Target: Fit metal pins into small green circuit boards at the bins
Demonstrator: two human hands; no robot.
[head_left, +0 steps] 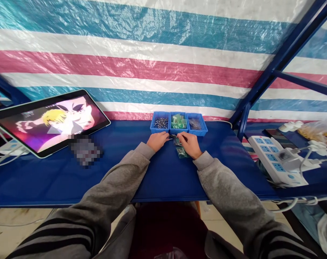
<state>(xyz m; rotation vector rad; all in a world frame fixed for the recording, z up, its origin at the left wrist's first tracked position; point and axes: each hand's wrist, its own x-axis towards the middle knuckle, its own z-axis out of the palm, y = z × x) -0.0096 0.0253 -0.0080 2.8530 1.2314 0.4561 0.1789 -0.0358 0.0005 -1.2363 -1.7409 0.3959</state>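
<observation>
My left hand (158,141) rests on the blue table with its fingers curled and the fingertips together, beside small dark metal pieces (173,136). Opposite it, my right hand (189,145) is closed in a pinch; what it holds is too small to make out. Under and beside the right hand lie a small green circuit-board-like packet (176,141) and another green packet (182,153). Just beyond the hands three blue bins stand side by side: one with metal screw-like pins (161,123), one with green pieces (179,121), one with clear plastic bags (195,123).
A tablet (55,120) playing a cartoon leans at the left, with a blurred-out object (85,151) before it. At the right are a white power strip (273,158) with plugs and a blue metal frame (282,57). A striped tarpaulin (158,68) hangs behind.
</observation>
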